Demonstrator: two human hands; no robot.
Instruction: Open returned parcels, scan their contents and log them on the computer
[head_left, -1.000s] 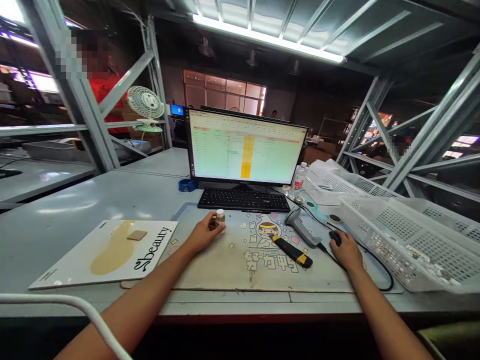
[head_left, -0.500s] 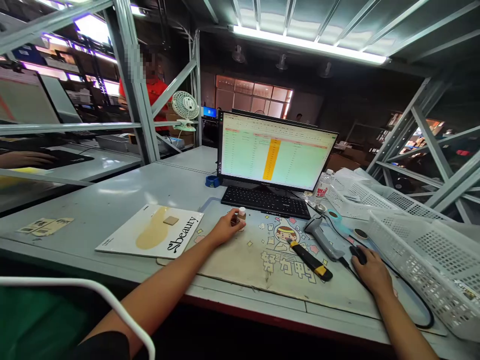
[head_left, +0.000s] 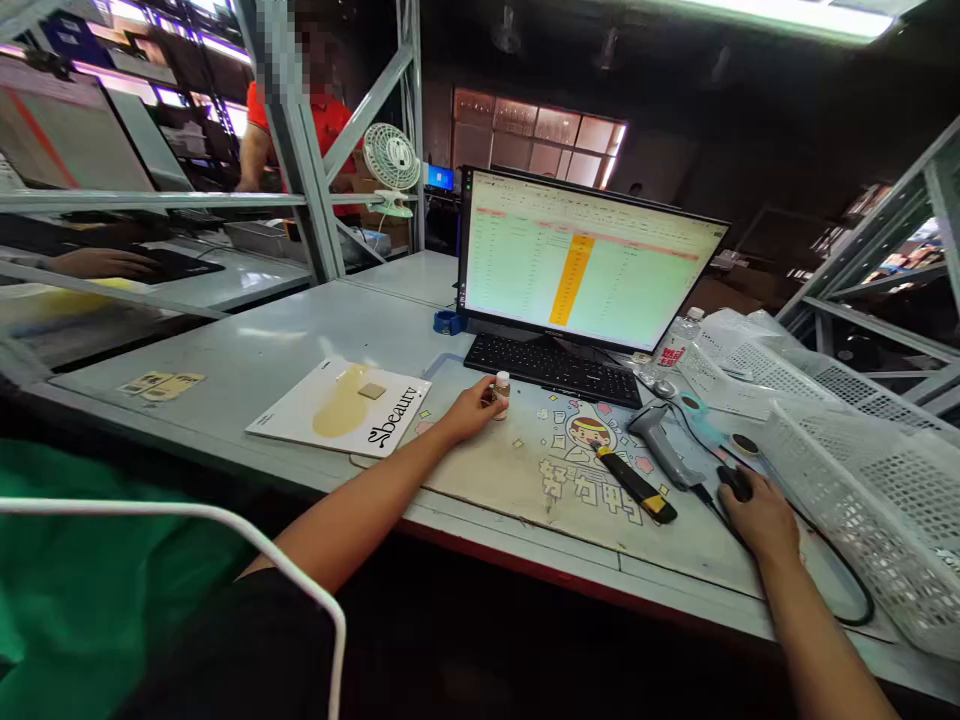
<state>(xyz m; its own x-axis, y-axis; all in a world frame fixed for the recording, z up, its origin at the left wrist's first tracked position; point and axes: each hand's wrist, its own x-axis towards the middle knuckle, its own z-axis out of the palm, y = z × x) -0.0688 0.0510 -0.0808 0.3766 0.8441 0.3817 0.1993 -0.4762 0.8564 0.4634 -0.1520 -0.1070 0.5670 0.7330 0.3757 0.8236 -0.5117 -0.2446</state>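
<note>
My left hand [head_left: 471, 412] grips a small brown bottle [head_left: 500, 397] with a white cap, which stands on a printed desk mat [head_left: 525, 475]. My right hand [head_left: 759, 517] lies over a black computer mouse [head_left: 736, 483] at the mat's right side. A grey handheld barcode scanner [head_left: 660, 447] and a black-and-yellow utility knife [head_left: 637, 487] lie on the mat between my hands. A white "Sbeauty" board [head_left: 341, 405] lies left of my left hand.
A black keyboard [head_left: 553, 368] sits below a monitor [head_left: 585, 262] showing a spreadsheet. White perforated plastic baskets [head_left: 862, 490] fill the right side, with a plastic bottle [head_left: 679, 340] behind them. Steel shelving uprights [head_left: 296, 140] stand at the back, near a co-worker in a red shirt [head_left: 315, 125].
The view has swung left and tilted, so the desk sits further right and lower in the frame. My hands stay on the bottle and the mouse.
</note>
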